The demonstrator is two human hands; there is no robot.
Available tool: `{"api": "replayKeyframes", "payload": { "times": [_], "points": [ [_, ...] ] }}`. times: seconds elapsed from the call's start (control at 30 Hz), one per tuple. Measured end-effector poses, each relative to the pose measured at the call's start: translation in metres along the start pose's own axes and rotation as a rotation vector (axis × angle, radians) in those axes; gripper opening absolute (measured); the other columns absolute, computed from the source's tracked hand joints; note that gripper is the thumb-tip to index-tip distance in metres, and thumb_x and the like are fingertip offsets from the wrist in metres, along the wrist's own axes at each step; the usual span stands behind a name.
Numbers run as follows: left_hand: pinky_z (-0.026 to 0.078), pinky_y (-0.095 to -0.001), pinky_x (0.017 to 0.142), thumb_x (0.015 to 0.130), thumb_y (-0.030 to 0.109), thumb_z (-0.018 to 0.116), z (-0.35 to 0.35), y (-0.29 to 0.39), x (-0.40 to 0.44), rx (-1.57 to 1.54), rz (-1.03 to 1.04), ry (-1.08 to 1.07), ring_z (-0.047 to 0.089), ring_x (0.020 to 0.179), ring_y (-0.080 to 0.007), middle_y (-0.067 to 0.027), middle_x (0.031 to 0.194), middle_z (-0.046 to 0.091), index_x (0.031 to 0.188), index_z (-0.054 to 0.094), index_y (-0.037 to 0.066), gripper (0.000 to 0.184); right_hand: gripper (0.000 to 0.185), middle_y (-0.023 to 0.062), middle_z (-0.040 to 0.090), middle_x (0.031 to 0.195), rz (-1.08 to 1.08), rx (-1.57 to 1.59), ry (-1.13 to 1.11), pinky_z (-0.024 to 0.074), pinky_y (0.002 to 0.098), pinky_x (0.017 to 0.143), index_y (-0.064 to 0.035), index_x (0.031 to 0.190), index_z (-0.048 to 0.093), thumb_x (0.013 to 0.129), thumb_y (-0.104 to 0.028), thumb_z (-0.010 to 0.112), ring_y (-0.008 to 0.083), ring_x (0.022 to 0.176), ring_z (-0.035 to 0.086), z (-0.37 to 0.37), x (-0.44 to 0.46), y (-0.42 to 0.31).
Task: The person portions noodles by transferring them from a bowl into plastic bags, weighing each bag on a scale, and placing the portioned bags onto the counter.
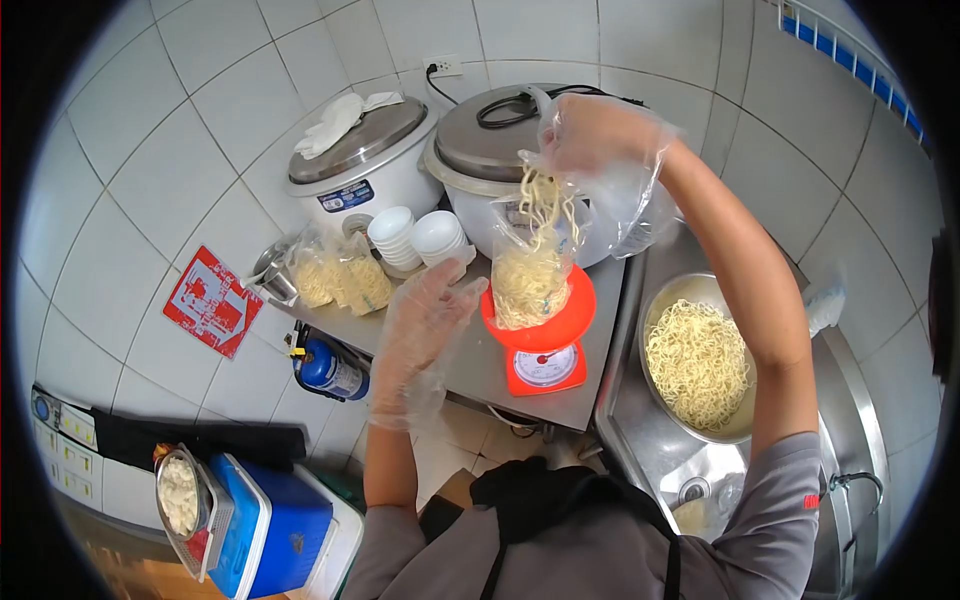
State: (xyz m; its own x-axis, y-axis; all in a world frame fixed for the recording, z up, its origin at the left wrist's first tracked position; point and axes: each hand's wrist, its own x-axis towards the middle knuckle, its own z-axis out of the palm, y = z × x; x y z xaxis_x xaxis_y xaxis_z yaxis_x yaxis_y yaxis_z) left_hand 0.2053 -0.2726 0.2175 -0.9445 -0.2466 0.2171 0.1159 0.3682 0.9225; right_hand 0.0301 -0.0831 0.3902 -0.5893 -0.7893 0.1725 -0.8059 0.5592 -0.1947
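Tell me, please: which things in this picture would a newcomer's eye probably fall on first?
The bright orange-red scale near the middle would likely catch the eye first, with a noodle-filled clear bag on its dish. Just above, strands hang below the right hand, which wears a loose plastic glove. To the right, a metal bowl of noodles stands at the sink, while a red-and-white sign marks the left wall.

Glossy white tiled walls (660,40) with dark joints carry a square red-and-white sign (213,302) and a white electrical outlet (446,66). Beige floor tiles (490,435) show below a grey metal worktable (475,350), beside which sits a stainless-steel sink (637,430).
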Motion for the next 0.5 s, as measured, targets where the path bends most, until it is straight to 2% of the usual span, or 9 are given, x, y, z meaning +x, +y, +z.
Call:
{"api": "replayKeyframes", "payload": {
  "times": [0.07, 0.13, 0.17, 0.23, 0.33, 0.37, 0.43, 0.5],
  "points": [
    [0.048, -0.0278, 0.073, 0.082, 0.01, 0.064, -0.002, 0.007, -0.003, -0.104, 0.015, 0.01, 0.051, 0.09, -0.0138, -0.0076, 0.11, 0.05, 0.129, 0.043, 0.008, 0.052, 0.033, 0.0097, 0.059, 0.066, -0.061, -0.047, 0.05, 0.0448, 0.0291, 0.058, -0.004, 0.077, 0.066, 0.075, -0.037, 0.061, 0.0194, 0.06, 0.055, -0.002, -0.002, 0.002],
    [0.047, -0.0276, 0.074, 0.082, 0.011, 0.064, 0.004, 0.027, -0.009, -0.271, -0.003, 0.046, 0.05, 0.093, -0.0138, -0.0085, 0.111, 0.05, 0.129, 0.042, 0.007, 0.052, 0.03, 0.0085, 0.057, 0.065, -0.421, -0.263, 0.272, 0.0431, 0.0293, 0.057, -0.0031, 0.08, 0.066, 0.077, -0.032, 0.059, 0.0174, 0.06, 0.052, 0.0, 0.014, 0.025],
    [0.047, -0.0274, 0.075, 0.082, 0.011, 0.063, 0.002, 0.026, -0.007, -0.134, 0.033, 0.05, 0.051, 0.092, -0.0141, -0.0087, 0.111, 0.051, 0.129, 0.043, 0.007, 0.051, 0.029, 0.0078, 0.057, 0.064, -0.6, -0.371, 0.383, 0.0423, 0.0295, 0.057, -0.0027, 0.082, 0.066, 0.077, -0.03, 0.058, 0.0163, 0.059, 0.051, 0.003, 0.022, 0.037],
    [0.047, -0.0272, 0.076, 0.083, 0.012, 0.063, -0.005, 0.025, 0.002, 0.14, 0.102, 0.056, 0.052, 0.091, -0.0146, -0.0089, 0.111, 0.051, 0.129, 0.043, 0.006, 0.05, 0.026, 0.0066, 0.055, 0.063, -0.44, -0.156, 0.303, 0.0407, 0.0292, 0.055, -0.0021, 0.08, 0.065, 0.078, -0.026, 0.056, 0.0147, 0.059, 0.048, -0.014, 0.012, 0.021],
    [0.047, -0.0265, 0.076, 0.083, 0.014, 0.063, 0.004, 0.044, 0.017, 0.196, 0.105, 0.139, 0.053, 0.089, -0.0146, -0.009, 0.11, 0.052, 0.128, 0.044, 0.006, 0.049, 0.025, 0.0042, 0.053, 0.063, -0.129, 0.245, 0.233, 0.0393, 0.0288, 0.055, -0.0009, 0.078, 0.065, 0.078, -0.024, 0.055, 0.0129, 0.059, 0.046, -0.018, 0.015, 0.012],
    [0.047, -0.0263, 0.076, 0.083, 0.014, 0.063, 0.005, 0.046, 0.026, 0.192, 0.167, 0.139, 0.053, 0.089, -0.0144, -0.0088, 0.109, 0.052, 0.128, 0.044, 0.006, 0.05, 0.025, 0.0032, 0.053, 0.064, -0.014, 0.392, 0.214, 0.0389, 0.0286, 0.055, -0.0005, 0.077, 0.064, 0.078, -0.023, 0.055, 0.0125, 0.059, 0.045, -0.017, 0.017, 0.011],
    [0.046, -0.0261, 0.076, 0.082, 0.016, 0.064, 0.008, 0.05, 0.045, 0.182, 0.293, 0.143, 0.054, 0.088, -0.0138, -0.0084, 0.109, 0.053, 0.127, 0.044, 0.005, 0.05, 0.023, 0.0033, 0.054, 0.065, -0.166, 0.119, 0.206, 0.0396, 0.0275, 0.055, -0.0008, 0.079, 0.064, 0.078, -0.022, 0.055, 0.0123, 0.059, 0.047, -0.016, 0.017, 0.007],
    [0.046, -0.0257, 0.075, 0.082, 0.016, 0.065, 0.016, 0.057, 0.059, 0.084, 0.272, 0.111, 0.053, 0.087, -0.0129, -0.0081, 0.108, 0.054, 0.127, 0.044, 0.005, 0.051, 0.02, 0.0045, 0.058, 0.068, -0.206, 0.016, 0.215, 0.0423, 0.0313, 0.057, -0.0026, 0.08, 0.065, 0.078, -0.02, 0.054, 0.0159, 0.061, 0.052, -0.02, 0.018, 0.006]
  ]
}}
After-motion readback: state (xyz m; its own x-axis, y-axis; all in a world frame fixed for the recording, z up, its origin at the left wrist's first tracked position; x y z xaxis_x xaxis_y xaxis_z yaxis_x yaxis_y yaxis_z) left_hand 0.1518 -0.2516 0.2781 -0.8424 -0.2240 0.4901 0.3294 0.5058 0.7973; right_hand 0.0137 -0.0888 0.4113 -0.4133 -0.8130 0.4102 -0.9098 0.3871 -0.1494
